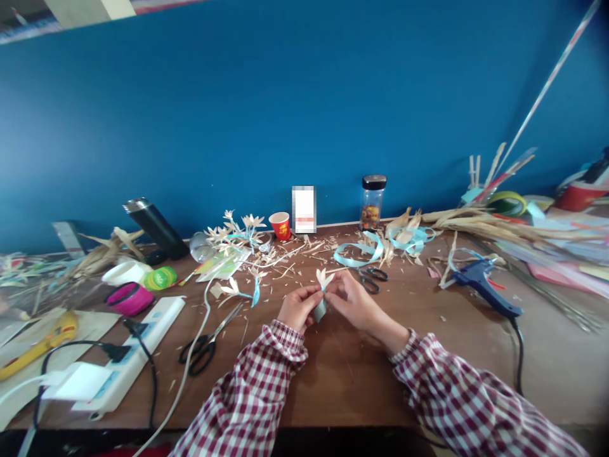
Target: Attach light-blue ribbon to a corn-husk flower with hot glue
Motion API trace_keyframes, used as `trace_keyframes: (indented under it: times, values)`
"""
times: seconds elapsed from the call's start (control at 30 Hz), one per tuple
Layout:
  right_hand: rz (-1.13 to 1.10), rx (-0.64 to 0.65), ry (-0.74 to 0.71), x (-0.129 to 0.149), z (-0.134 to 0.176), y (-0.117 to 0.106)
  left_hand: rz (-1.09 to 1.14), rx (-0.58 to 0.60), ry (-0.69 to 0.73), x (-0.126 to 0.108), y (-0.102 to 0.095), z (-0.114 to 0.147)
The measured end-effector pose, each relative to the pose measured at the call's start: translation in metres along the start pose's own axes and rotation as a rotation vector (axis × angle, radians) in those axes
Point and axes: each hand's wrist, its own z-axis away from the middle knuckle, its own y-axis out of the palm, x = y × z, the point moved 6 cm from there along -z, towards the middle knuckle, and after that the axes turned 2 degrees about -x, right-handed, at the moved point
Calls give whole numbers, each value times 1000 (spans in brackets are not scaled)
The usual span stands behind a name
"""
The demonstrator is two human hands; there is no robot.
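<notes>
"Where is the small pale flower?"

"Between the two hands, rising just above the fingertips, its long axis nearly upright. Neither hand is nearer; both touch it."

"And the fingers?"

"Those of the left hand close around its lower part, where a blue-grey strip hangs. The right hand pinches at its neck, thumb and forefinger almost together (whether they catch the strip too is hidden)."
</notes>
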Motion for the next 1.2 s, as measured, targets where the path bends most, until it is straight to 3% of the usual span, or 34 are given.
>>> trace_keyframes:
  times: [0.17,0.3,0.43,0.53,0.77,1.03,1.1,1.2]
  values:
    - [136,10,-78,10,4,1,80,-48,-6,0,-5,-3]
    - [285,39,-120,15,7,4,178,58,-38,-1,0,-2]
    - [476,1,-133,16,9,5,193,77,-71,2,0,-1]
    - [498,-36,-149,19,10,4,209,104,-68,1,1,0]
    - [267,-56,-133,19,7,1,234,38,-54,-2,0,1]
    - [-395,-89,304,-14,4,7,269,2,-7,-3,-6,-3]
    - [-407,-114,312,-12,5,5,264,-37,-4,-5,-7,-2]
    - [-255,-114,207,-5,4,2,256,-86,12,-7,-7,0]
